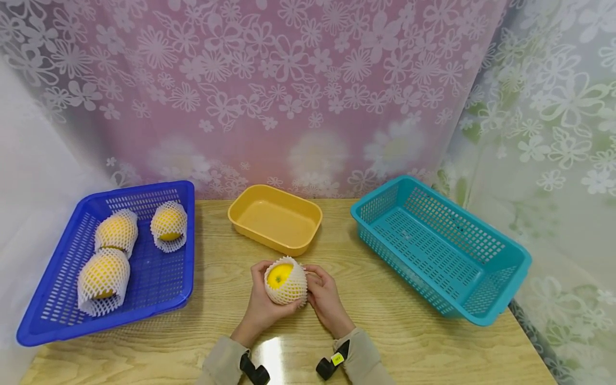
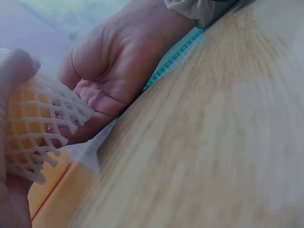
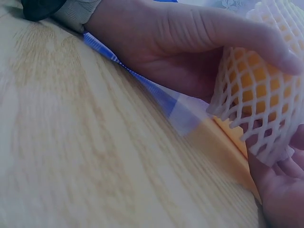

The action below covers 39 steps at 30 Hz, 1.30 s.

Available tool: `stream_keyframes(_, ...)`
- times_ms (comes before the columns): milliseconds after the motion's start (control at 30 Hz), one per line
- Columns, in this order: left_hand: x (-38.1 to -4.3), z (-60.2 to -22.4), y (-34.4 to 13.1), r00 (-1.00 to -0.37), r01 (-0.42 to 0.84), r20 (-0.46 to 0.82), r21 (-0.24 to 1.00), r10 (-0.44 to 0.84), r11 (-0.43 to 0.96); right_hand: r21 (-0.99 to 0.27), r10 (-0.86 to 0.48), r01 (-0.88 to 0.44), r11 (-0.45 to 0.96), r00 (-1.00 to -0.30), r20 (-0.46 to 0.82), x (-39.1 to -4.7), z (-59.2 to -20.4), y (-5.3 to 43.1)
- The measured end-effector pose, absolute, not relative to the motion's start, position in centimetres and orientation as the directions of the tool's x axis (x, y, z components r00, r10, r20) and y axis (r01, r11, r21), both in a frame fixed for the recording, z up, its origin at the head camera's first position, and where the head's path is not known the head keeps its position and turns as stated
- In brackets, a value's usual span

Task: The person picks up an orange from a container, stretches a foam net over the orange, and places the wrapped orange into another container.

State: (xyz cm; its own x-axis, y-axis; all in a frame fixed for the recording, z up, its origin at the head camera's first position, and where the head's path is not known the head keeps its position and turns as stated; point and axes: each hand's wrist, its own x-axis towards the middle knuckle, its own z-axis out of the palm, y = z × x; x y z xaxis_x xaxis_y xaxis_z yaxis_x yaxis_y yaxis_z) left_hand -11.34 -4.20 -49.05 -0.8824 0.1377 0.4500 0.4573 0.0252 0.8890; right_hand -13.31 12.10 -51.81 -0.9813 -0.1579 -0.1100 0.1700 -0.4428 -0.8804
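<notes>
Near the front middle of the table, my left hand (image 1: 262, 305) grips a yellow round fruit (image 1: 280, 275) in a white foam net sleeve (image 1: 294, 287). In the right wrist view, the left thumb (image 3: 266, 42) lies across the net. My right hand (image 1: 328, 299) is at the right end of the sleeve. Its curled fingers pinch the net's open edge, seen in the left wrist view beside the right hand (image 2: 118, 66); its fingertips are partly hidden behind the mesh. The fruit's end with a small scar faces out of the sleeve's other opening.
A blue basket (image 1: 190, 240) on the left holds 3 yellow fruits in foam nets, one being a netted fruit (image 1: 169, 222). Behind the hands sits a yellow tray (image 1: 274, 216). To the right stands a teal basket (image 1: 423, 251). Flowered curtains (image 1: 289, 107) enclose the wooden table (image 1: 409, 342).
</notes>
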Motion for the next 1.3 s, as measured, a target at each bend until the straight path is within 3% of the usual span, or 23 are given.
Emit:
stream_keyframes(567,-11.5,-48.9,-4.3,-0.893,0.434,0.432,0.901,0.127,-0.008,-0.878,-0.156,0.152,-0.455,-0.984,-0.09,-13.3,-51.8,12.2)
stream_keyframes(700,-11.5,-48.9,-4.3,-0.917,0.39,0.393,0.919,0.071,-0.055,-0.908,-0.105,0.08,-0.412,-0.994,-0.04,-13.4,-52.1,12.0)
stream_keyframes(900,-11.5,-48.9,-4.4,-0.93,0.359,0.367,0.923,0.032,-0.14,-0.967,-0.047,-0.12,-0.226,-0.99,0.134,-13.2,-52.2,12.0)
stream_keyframes(1067,-11.7,-49.3,-4.4,-0.919,0.366,0.385,0.913,0.084,-0.181,-0.922,-0.079,-0.204,-0.33,-0.967,0.243,-13.0,-51.3,12.1)
stream_keyframes(1300,-12.2,-51.4,-4.6,-0.917,0.296,0.333,0.937,0.219,-0.185,-0.893,-0.226,-0.12,-0.434,-0.945,0.237,-12.7,-50.8,12.4)
